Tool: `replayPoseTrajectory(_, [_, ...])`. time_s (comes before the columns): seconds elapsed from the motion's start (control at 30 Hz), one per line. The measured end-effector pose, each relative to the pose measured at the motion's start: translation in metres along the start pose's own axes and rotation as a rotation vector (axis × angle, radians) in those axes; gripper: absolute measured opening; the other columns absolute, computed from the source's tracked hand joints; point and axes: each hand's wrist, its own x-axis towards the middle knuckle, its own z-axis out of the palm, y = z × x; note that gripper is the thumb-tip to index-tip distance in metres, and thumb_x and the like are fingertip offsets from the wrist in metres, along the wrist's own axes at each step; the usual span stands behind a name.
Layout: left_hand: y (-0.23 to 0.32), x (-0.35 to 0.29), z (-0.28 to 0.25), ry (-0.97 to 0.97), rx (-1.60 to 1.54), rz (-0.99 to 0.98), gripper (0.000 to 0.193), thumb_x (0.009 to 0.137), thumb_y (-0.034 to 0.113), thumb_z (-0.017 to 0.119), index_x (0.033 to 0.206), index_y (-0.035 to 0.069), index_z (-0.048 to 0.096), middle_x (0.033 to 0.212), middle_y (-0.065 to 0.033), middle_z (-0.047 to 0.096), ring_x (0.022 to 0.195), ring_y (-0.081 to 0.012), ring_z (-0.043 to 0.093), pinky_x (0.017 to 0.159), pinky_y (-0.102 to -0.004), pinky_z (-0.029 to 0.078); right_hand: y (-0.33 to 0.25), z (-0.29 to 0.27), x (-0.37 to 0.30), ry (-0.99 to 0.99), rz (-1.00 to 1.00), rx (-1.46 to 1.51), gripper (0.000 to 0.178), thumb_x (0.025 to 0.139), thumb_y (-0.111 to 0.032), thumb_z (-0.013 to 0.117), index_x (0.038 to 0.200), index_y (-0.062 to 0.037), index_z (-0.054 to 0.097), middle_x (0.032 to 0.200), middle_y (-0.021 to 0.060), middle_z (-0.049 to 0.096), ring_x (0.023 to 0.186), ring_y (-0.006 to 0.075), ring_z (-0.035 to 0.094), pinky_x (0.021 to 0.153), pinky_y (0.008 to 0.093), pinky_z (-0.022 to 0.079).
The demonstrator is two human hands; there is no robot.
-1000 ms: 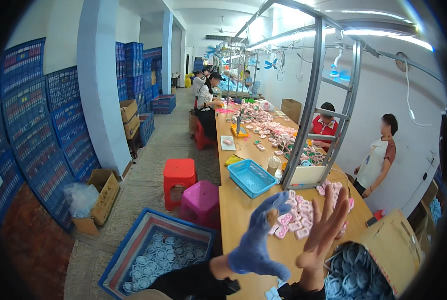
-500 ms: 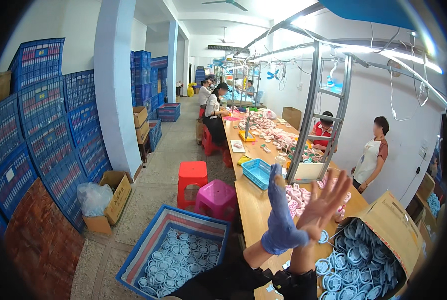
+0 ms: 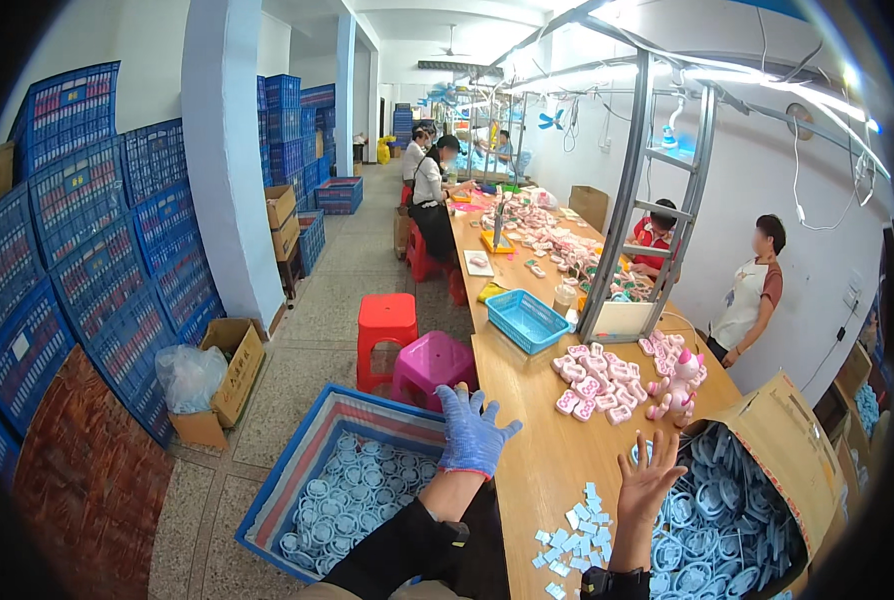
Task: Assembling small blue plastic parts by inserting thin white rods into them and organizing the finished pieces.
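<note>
My left hand (image 3: 472,432), in a blue knit glove, is raised with its fingers spread near the table's left edge and holds nothing. Below and left of it stands a blue crate (image 3: 257,520) with round light-blue plastic parts (image 3: 352,500) inside. My bare right hand (image 3: 649,478) is up with fingers apart, just left of a cardboard box (image 3: 782,440) lying open and full of blue plastic parts (image 3: 717,510). Small light-blue pieces (image 3: 579,535) are scattered on the table between my arms. Pink and white molded pieces (image 3: 602,380) lie beyond my hands, beside a pink figure (image 3: 679,385).
A light-blue basket (image 3: 527,320) sits on the long wooden table (image 3: 527,420). A metal frame (image 3: 632,200) rises from it. Red (image 3: 387,325) and magenta (image 3: 434,365) stools stand at left. Several people sit along the table; one person (image 3: 757,290) stands at right.
My hands were close together over the table. They have moved apart and lower, the left toward the crate and the right toward the box, uncovering the pink pieces and small blue pieces.
</note>
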Motion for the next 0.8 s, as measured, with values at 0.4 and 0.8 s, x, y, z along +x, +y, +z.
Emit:
replayPoseTrajectory(0.4, [-0.041, -0.004, -0.009, 0.007, 0.166, -0.005, 0.075, 0.092, 0.067, 0.026, 0.150, 0.022, 0.014, 0.156, -0.0082, 0.011, 0.144, -0.0305, 0.012, 0.106, -0.0650, 0.019, 0.000, -0.057, -0.037, -0.031, 0.082, -0.260, 0.094, 0.079, -0.078, 0.043, 0.150, -0.0237, 0.016, 0.154, 0.0058, 0.022, 0.138, 0.0279, 0.025, 0.105, 0.0568, 0.022])
replayPoseTrajectory(0.8, [-0.068, -0.017, -0.226, 0.159, 0.930, -0.321, 0.035, 0.089, 0.020, 0.064, 0.122, 0.009, 0.056, 0.104, -0.0060, 0.063, 0.087, -0.0166, 0.063, 0.076, -0.0317, 0.053, 0.028, -0.208, -0.233, -0.027, 0.689, -1.118, 0.055, 0.085, -0.025, 0.070, 0.126, 0.0070, 0.051, 0.119, 0.0172, 0.060, 0.112, 0.0241, 0.057, 0.095, 0.0340, 0.045])
